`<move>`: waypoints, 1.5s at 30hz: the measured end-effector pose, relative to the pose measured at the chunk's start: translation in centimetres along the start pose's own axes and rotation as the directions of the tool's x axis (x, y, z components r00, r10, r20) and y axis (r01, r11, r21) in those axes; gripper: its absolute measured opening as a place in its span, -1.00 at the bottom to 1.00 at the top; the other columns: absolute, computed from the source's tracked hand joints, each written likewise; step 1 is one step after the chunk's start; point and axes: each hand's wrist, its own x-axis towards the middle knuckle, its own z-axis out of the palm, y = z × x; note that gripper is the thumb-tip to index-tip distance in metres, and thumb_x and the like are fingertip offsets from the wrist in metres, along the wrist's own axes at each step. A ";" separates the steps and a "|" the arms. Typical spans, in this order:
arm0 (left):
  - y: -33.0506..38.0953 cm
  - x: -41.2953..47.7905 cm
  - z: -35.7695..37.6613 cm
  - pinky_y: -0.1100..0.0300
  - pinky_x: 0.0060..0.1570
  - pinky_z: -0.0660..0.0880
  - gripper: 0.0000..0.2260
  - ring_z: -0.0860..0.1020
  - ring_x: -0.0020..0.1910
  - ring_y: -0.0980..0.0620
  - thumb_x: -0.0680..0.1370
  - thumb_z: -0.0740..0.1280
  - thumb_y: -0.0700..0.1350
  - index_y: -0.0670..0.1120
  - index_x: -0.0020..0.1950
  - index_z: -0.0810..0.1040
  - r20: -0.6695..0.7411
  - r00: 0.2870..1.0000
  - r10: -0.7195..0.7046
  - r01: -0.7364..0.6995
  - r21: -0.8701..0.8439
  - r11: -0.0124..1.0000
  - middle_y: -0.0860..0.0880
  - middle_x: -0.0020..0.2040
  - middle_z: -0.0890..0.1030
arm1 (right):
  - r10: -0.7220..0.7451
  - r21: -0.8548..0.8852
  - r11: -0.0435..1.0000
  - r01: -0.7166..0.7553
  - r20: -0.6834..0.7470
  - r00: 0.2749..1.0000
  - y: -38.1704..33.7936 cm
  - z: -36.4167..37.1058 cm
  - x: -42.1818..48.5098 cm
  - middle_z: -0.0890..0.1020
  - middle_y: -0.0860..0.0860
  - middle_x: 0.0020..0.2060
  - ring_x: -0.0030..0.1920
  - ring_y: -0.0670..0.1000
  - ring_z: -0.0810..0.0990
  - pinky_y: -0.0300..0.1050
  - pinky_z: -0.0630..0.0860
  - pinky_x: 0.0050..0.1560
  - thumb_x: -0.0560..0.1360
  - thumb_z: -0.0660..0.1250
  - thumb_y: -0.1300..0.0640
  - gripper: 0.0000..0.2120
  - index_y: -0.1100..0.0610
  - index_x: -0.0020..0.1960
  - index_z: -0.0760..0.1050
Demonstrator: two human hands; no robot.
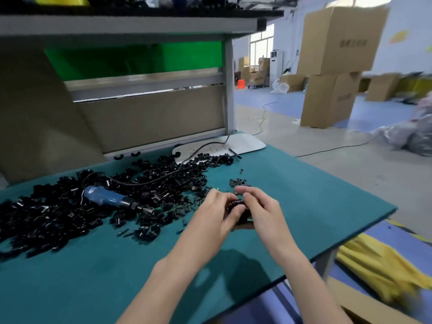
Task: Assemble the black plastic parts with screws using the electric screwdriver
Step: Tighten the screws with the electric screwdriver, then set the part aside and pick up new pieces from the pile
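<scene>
One view only on my feed: head-worn wide-angle, facing forward and down, close over the bench (304, 195), frame tilted, floor (304, 146) showing past its right edge.

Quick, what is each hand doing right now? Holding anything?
Left hand: fingers curled round a small black plastic part.
Right hand: fingers pinch the same part from the other side.

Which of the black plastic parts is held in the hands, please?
The black part gripped between left hand and right hand; the pile lies loose on the mat.
</scene>
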 end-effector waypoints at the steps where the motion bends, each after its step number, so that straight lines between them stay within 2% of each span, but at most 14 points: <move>1: 1.1 0.2 0.8 0.41 0.03 0.31 -0.74 0.43 0.00 0.21 0.66 0.26 0.05 -0.05 0.26 0.53 0.003 1.000 0.016 -0.016 -0.019 1.000 0.03 0.08 0.45 | 0.007 -0.006 1.000 -0.007 -0.023 1.000 -0.5 -1.3 -0.3 0.70 0.00 -0.17 -0.21 -0.04 0.69 -0.04 0.68 -0.29 0.70 0.18 0.24 -0.70 0.05 0.01 0.67; 5: 5.1 1.0 4.9 0.43 0.02 0.33 -0.76 0.43 -0.03 0.25 0.67 0.26 0.02 -0.06 0.26 0.54 0.071 0.997 0.036 -0.025 -0.141 0.990 0.04 0.08 0.47 | 0.061 -0.094 0.993 -0.073 -0.124 0.990 -2.3 -6.9 -1.9 0.66 0.02 -0.24 -0.32 -0.08 0.64 -0.03 0.67 -0.31 0.68 0.22 0.22 -0.72 0.03 -0.05 0.67; 8: 8.3 1.1 9.0 0.24 0.11 0.45 -0.79 0.54 -0.03 0.11 0.68 0.26 -0.01 -0.04 0.25 0.56 0.189 0.982 0.022 0.028 -0.255 0.967 0.01 0.09 0.51 | 0.083 -0.254 0.956 -0.144 -0.238 0.968 -2.9 -11.7 -3.7 0.64 -0.01 -0.27 -0.40 -0.12 0.61 -0.12 0.62 -0.40 0.65 0.28 0.14 -0.77 0.02 -0.11 0.65; 12: 12.1 0.2 14.4 0.03 0.16 0.51 -0.78 0.61 0.09 -0.03 0.67 0.25 -0.05 -0.06 0.25 0.58 0.404 0.911 0.087 0.035 -0.287 0.957 -0.08 0.12 0.64 | 0.081 -0.577 0.761 -0.296 -0.368 0.926 -2.5 -18.0 -7.2 0.65 -0.09 -0.30 -0.31 -0.11 0.61 -0.11 0.54 -0.34 0.65 0.25 -0.06 -0.75 -0.01 -0.11 0.61; 15: 13.2 -0.5 16.2 0.05 0.16 0.52 -0.70 0.60 0.13 0.01 0.66 0.23 0.02 -0.01 0.37 0.49 0.511 0.851 0.119 0.023 -0.264 0.964 -0.02 0.16 0.66 | 0.074 -0.712 0.585 -0.387 -0.429 0.900 -2.0 -20.5 -9.4 0.57 -0.24 -0.26 -0.26 -0.22 0.53 -0.18 0.38 -0.35 0.65 0.21 -0.19 -0.81 -0.14 -0.04 0.51; 19: 11.8 -0.5 15.6 0.23 0.12 0.49 -0.67 0.58 0.08 0.17 0.66 0.23 0.09 0.06 0.40 0.45 0.496 0.861 0.111 0.031 -0.271 0.962 0.08 0.15 0.63 | 0.006 -0.738 0.575 -0.354 -0.429 0.903 -1.7 -20.2 -9.5 0.52 -0.26 -0.23 -0.23 -0.25 0.48 -0.18 0.40 -0.29 0.65 0.21 -0.17 -0.85 -0.16 0.04 0.50; 23: 7.7 0.2 11.9 0.45 -0.11 0.47 -0.78 0.59 -0.04 0.23 0.66 0.28 0.00 0.07 0.30 0.54 0.258 0.965 0.039 0.059 -0.362 0.930 0.15 0.00 0.63 | -0.087 -0.731 0.663 -0.161 -0.289 0.953 -1.8 -15.9 -7.3 0.61 -0.21 -0.11 -0.18 -0.25 0.53 -0.34 0.39 -0.21 0.66 0.23 -0.11 -0.80 -0.10 0.17 0.56; 26: 2.5 0.0 7.5 0.42 -0.16 0.48 -0.85 0.59 -0.06 0.23 0.65 0.30 -0.05 0.13 0.20 0.55 0.035 0.992 -0.118 0.123 -0.369 0.921 0.15 -0.04 0.65 | -0.116 -0.713 0.701 -0.011 -0.130 0.985 -1.5 -10.8 -5.1 0.60 -0.31 -0.10 -0.08 -0.39 0.57 -0.46 0.44 -0.12 0.66 0.23 -0.10 -0.85 -0.15 0.15 0.54; 30: -5.7 -2.3 1.4 0.21 0.18 0.47 -0.79 0.54 0.10 0.19 0.63 0.32 -0.10 0.09 0.25 0.50 -0.143 0.961 -0.239 0.227 -0.093 0.969 0.12 0.10 0.59 | -0.099 -0.696 0.705 0.133 0.089 0.991 0.1 -3.2 -2.6 0.60 -0.28 0.04 0.05 -0.19 0.59 -0.09 0.53 0.16 0.69 0.18 -0.10 -0.74 -0.10 0.30 0.52; 33: -10.6 -5.1 -2.4 -0.06 0.35 0.36 -0.61 0.41 0.30 -0.09 0.59 0.38 -0.01 -0.06 0.39 0.47 -0.189 0.930 -0.315 0.358 0.274 0.893 -0.05 0.28 0.50 | -0.068 -0.740 0.627 0.244 0.260 0.963 2.2 2.7 -0.8 0.56 -0.13 0.26 0.23 -0.05 0.54 -0.02 0.50 0.22 0.71 0.12 -0.09 -0.66 -0.05 0.43 0.44; 36: -13.9 -8.0 -5.4 -0.11 0.41 0.27 -0.45 0.32 0.43 -0.14 0.55 0.38 0.16 -0.02 0.48 0.40 -0.189 0.881 -0.434 0.472 0.439 0.765 -0.07 0.43 0.40 | 0.000 -0.795 0.503 0.338 0.391 0.920 5.0 8.4 0.5 0.41 0.03 0.46 0.43 0.11 0.37 0.05 0.39 0.38 0.73 0.08 -0.06 -0.58 0.03 0.55 0.29; 38: -15.8 -9.2 -6.9 -0.05 0.49 0.20 -0.37 0.23 0.51 -0.10 0.55 0.30 0.27 0.02 0.54 0.31 -0.170 0.842 -0.512 0.530 0.441 0.725 -0.05 0.52 0.30 | 0.056 -0.833 0.407 0.375 0.433 0.900 6.8 11.7 1.3 0.21 0.12 0.60 0.59 0.20 0.14 0.19 0.13 0.58 0.73 0.06 -0.08 -0.49 0.06 0.63 0.14; 41: -17.9 -9.2 -7.8 0.03 0.52 0.15 -0.32 0.19 0.54 -0.03 0.56 0.22 0.34 0.06 0.59 0.20 -0.136 0.815 -0.563 0.564 0.407 0.719 0.00 0.56 0.21 | 0.110 -0.857 0.355 0.375 0.436 0.893 9.0 15.8 2.7 -0.05 0.16 0.67 0.66 0.22 -0.11 0.30 -0.12 0.61 0.72 0.02 -0.18 -0.38 0.05 0.68 -0.05; 45: -19.8 -7.9 -8.0 0.04 0.49 0.21 -0.37 0.26 0.47 -0.04 0.55 0.19 0.35 0.16 0.57 0.18 -0.164 0.813 -0.559 0.576 0.366 0.731 0.06 0.52 0.18 | 0.015 -0.854 0.302 0.423 0.448 0.894 10.5 19.0 5.3 0.15 0.09 0.64 0.64 0.16 0.06 0.22 -0.10 0.61 0.72 -0.01 -0.19 -0.40 0.06 0.66 0.03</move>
